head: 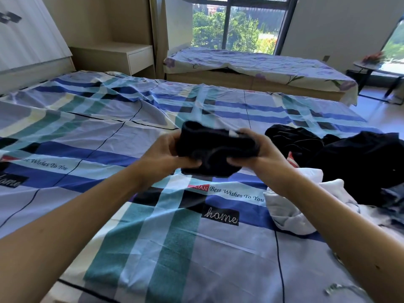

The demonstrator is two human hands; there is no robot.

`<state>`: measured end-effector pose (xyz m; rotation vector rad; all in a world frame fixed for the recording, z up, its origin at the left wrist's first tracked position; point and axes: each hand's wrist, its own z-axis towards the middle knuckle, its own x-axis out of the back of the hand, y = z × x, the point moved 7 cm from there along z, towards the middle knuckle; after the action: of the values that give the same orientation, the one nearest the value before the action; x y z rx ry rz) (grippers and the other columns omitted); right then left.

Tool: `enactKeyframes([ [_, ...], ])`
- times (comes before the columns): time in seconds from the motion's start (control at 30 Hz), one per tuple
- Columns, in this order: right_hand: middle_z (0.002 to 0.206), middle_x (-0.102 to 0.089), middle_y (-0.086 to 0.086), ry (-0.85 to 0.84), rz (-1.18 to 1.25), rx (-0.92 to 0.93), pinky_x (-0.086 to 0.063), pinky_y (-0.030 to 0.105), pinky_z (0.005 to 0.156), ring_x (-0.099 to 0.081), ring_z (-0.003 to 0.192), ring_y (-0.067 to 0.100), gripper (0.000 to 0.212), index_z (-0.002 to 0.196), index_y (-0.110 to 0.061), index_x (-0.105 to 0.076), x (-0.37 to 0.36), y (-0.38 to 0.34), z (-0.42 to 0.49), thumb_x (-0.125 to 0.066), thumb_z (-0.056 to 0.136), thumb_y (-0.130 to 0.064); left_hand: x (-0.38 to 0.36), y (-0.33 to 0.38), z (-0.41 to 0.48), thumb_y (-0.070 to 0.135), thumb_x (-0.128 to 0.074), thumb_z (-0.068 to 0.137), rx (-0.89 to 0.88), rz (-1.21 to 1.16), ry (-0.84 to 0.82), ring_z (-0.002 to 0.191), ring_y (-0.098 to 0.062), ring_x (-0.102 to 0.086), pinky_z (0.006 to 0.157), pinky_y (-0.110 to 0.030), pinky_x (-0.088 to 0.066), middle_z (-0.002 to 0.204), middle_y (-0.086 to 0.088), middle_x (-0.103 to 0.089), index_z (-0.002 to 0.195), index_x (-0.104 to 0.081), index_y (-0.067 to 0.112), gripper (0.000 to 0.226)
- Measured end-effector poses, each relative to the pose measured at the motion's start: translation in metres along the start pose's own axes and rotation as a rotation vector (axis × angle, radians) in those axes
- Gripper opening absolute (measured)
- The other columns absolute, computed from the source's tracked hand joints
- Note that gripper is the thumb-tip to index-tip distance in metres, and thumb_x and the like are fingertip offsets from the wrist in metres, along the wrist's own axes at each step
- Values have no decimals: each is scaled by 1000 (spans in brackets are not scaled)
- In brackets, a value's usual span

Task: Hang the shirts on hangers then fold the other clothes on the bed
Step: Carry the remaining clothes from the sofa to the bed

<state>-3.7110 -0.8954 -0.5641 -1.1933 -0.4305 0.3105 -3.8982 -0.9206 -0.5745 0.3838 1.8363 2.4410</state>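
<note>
A small black garment, bunched into a compact bundle, is held above the middle of the bed. My left hand grips its left end and my right hand grips its right end, thumbs underneath. A white tag shows near my right fingers. To the right on the bed lie a pile of black clothes and a crumpled white garment, with a red-striped piece peeking out between them.
The bed has a blue, teal and white plaid sheet. Beyond it stand a second bed with a floral cover, a beige nightstand and a large window. A small dark side table stands at the far right.
</note>
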Motion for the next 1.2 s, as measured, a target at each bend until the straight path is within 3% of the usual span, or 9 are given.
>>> enactKeyframes([
  [0.07,77,-61,-16,-183,-201,-71,-46,13,70,-56,75,-5,41,92,-12,-60,-13,25,-15,-79,71,17,-9,-21,-12,7,-86,69,-29,258,-187,84,-2,-65,77,-17,-50,89,9,-72,99,-70,15,35],
  [0.27,91,-66,-1,-655,-675,-309,-51,40,74,-60,82,15,32,90,-26,-59,-43,115,-81,-84,70,-25,-51,-105,-57,39,-78,70,83,721,-603,91,-6,-62,86,-25,-50,97,5,-69,100,-72,23,34],
  [0.43,85,-66,-11,-294,-293,-333,-49,26,76,-60,81,5,30,97,-28,-62,-20,107,-50,-80,78,-15,-28,-116,-34,17,-75,80,319,327,-402,79,-6,-58,74,-25,-46,83,5,-64,96,-68,12,18],
  [0.57,100,-74,11,111,-145,-444,-59,48,85,-72,89,25,34,116,-23,-56,6,133,-30,-75,88,-15,-16,-139,-21,15,-70,92,507,128,-64,83,-16,-68,63,-25,-54,97,-7,-70,119,-61,11,29],
  [0.73,131,-51,8,192,-884,-546,-45,43,95,-53,122,29,67,146,-18,-33,3,150,-40,-63,94,-48,-6,-154,-22,49,-68,87,645,802,99,101,-26,-65,87,-39,-53,106,-1,-66,108,-53,21,38],
  [0.83,140,-45,13,149,-967,-652,-43,45,99,-47,131,33,72,147,-14,-30,1,155,-44,-60,95,-53,-8,-153,-25,62,-60,86,745,976,104,95,-32,-65,73,-34,-49,103,-6,-67,93,-56,13,50],
  [1.03,121,-64,12,231,-357,-767,-56,38,91,-67,104,26,79,151,-16,-29,2,165,-37,-76,88,-23,-19,-156,-25,32,-79,81,759,298,184,89,-24,-69,81,-34,-57,95,-8,-73,88,-67,16,21],
  [1.13,105,-70,16,293,-98,-725,-60,30,66,-73,77,19,72,147,-17,-32,-15,150,-27,-74,88,-11,4,-137,-15,12,-76,83,717,186,264,82,-27,-67,62,-31,-54,97,-14,-70,100,-65,11,20],
  [1.2,108,-69,18,294,20,-657,-59,31,65,-71,78,20,69,147,-19,-34,-35,134,-13,-70,89,-6,39,-118,-12,6,-75,83,663,182,305,82,-29,-66,71,-38,-59,94,-16,-70,98,-66,10,18],
])
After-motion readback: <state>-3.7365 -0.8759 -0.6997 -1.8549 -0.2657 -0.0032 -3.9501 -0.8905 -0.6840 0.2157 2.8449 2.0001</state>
